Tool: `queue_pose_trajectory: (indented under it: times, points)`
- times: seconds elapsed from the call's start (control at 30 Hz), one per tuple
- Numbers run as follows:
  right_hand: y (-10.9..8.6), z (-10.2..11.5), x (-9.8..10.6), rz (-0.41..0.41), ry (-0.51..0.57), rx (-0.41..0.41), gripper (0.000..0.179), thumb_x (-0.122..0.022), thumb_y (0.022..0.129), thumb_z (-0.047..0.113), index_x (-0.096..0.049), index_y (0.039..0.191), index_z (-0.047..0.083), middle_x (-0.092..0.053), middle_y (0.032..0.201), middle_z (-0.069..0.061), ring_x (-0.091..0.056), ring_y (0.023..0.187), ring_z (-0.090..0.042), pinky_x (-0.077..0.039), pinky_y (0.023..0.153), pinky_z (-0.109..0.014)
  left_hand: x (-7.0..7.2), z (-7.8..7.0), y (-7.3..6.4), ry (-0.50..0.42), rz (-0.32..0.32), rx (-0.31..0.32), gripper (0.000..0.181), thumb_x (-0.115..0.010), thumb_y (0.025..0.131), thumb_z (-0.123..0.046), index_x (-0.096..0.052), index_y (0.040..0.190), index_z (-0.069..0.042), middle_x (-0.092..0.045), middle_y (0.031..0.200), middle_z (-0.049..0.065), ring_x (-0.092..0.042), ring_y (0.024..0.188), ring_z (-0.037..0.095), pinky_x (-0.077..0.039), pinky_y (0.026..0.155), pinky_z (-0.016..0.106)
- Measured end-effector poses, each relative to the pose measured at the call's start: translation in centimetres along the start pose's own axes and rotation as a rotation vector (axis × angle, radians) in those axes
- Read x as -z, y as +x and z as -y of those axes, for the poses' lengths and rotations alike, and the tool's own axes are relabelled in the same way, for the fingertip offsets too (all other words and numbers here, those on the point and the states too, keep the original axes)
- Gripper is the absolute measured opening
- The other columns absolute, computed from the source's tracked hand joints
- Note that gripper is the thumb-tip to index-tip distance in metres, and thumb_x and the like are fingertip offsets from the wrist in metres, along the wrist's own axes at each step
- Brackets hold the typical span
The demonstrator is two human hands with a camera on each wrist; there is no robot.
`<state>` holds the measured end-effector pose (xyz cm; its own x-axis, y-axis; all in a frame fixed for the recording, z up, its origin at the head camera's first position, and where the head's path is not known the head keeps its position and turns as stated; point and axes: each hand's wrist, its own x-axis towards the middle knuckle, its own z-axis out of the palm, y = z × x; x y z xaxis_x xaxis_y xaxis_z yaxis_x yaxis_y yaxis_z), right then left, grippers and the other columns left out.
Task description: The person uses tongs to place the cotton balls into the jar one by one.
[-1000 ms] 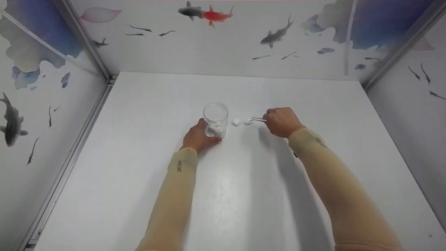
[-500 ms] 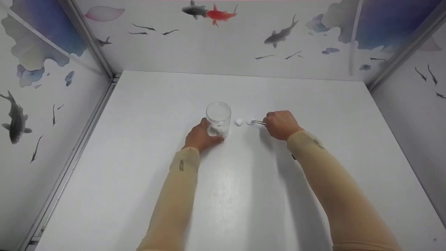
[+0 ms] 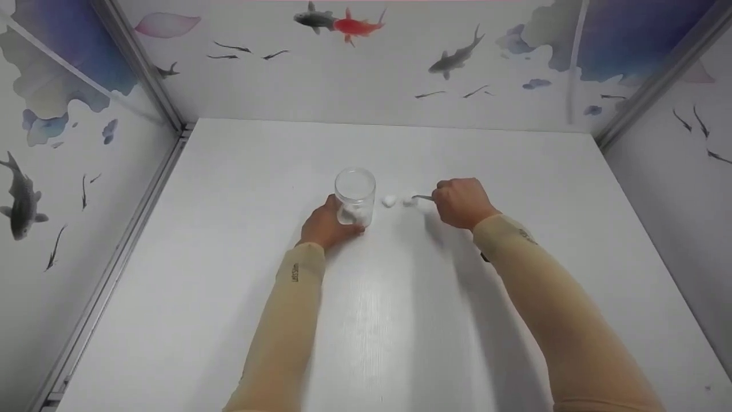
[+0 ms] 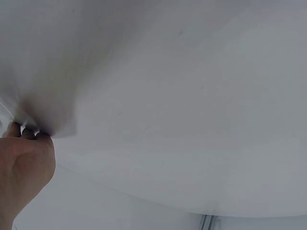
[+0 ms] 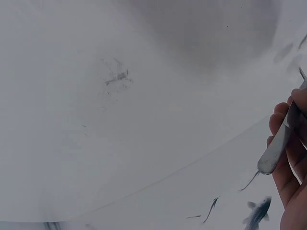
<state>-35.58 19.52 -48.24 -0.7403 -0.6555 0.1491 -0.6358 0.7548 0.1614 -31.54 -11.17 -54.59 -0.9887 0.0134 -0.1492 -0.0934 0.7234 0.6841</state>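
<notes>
My left hand [image 3: 324,225] grips the lower part of a clear, lidless jar [image 3: 355,186] that stands upright on the table. White cotton balls [image 3: 354,215] lie at the bottom of it. Just right of the jar is a loose cotton ball [image 3: 389,201], with another cotton ball [image 3: 409,202] beyond it. My right hand [image 3: 462,201] holds metal tweezers [image 3: 424,197], their tips at the farther ball; whether they grip it I cannot tell. In the right wrist view, the tweezers' broad end [image 5: 274,152] lies across my fingers. The left wrist view shows only my left hand's edge [image 4: 29,165].
A white table [image 3: 366,320] spreads around both hands. Walls with painted fish [image 3: 358,25] enclose its back, left and right sides. Metal frame strips [image 3: 154,177] run along the left edge and up the corners.
The tweezers have shifted slightly, and their two prongs, visible apart earlier, now look like one line. My left hand and the jar stay put. The head view sways a little.
</notes>
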Motion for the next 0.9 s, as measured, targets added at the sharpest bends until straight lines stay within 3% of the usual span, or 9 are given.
queue_pose_trajectory:
  times: [0.5, 0.9]
  points:
    - [-1.2, -0.3, 2.9, -0.079, -0.017, 0.018, 0.016, -0.063, 0.088, 0.002, -0.076, 0.081, 0.008, -0.065, 0.070, -0.004, -0.060, 0.056, -0.020, -0.055, 0.048, -0.037, 0.4, -0.3, -0.6, -0.004, 0.002, 0.012, 0.101, -0.085, 0.074, -0.050, -0.035, 0.153, -0.014, -0.048, 0.149, 0.009, -0.043, 0.137, 0.029, -0.034, 0.113, 0.045]
    - [-0.9, 0.8, 4.5, -0.178, 0.000, 0.066, 0.014, -0.065, 0.088, 0.003, -0.078, 0.084, 0.007, -0.067, 0.071, -0.004, -0.063, 0.056, -0.021, -0.053, 0.044, -0.037, 0.3, -0.5, -0.5, 0.013, 0.012, 0.006, 0.103, -0.084, 0.075, -0.052, -0.032, 0.155, -0.013, -0.048, 0.149, 0.010, -0.043, 0.137, 0.029, -0.034, 0.114, 0.045]
